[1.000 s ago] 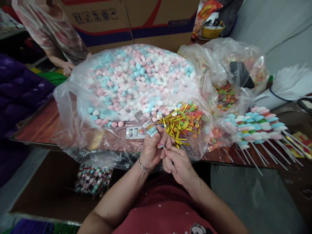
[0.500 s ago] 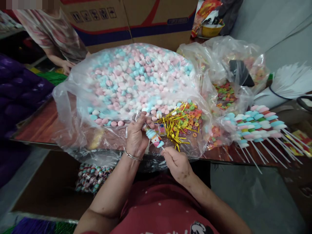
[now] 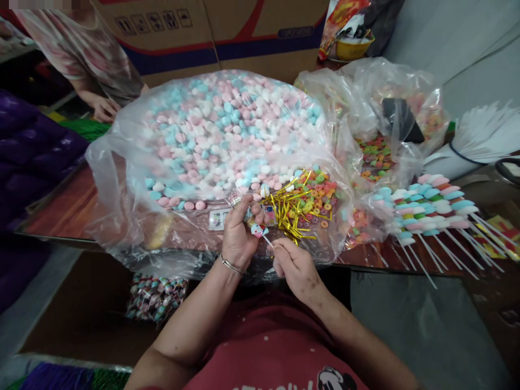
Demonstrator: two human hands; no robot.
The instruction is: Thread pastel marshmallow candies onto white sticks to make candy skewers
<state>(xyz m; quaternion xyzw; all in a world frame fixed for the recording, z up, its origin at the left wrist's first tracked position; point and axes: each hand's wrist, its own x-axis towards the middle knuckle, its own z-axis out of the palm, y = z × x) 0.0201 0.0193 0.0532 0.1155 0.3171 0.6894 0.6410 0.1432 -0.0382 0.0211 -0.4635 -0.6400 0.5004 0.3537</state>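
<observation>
A candy skewer (image 3: 259, 231) in a clear printed wrapper lies between my two hands, mostly covered by my left fingers. My left hand (image 3: 240, 234) is closed around its wrapped upper part. The thumb and fingers of my right hand (image 3: 293, 265) pinch the white stick at its lower end. Just beyond my hands lie loose gold twist ties (image 3: 288, 216) and a heap of colourful ring candies (image 3: 319, 195). A small printed packet (image 3: 218, 219) sits left of my left hand.
A large clear bag of pastel marshmallows (image 3: 227, 130) fills the middle of the table. Unwrapped marshmallow skewers (image 3: 430, 208) are stacked at right, near a holder of white sticks (image 3: 471, 157). Wrapped skewers lie in an open carton (image 3: 73, 314) below. A co-worker's hand (image 3: 103, 108) is at far left.
My left hand has slid right and down along the skewer, covering more of it and uncovering the small packet. My right hand keeps its pinch on the stick, shifted slightly.
</observation>
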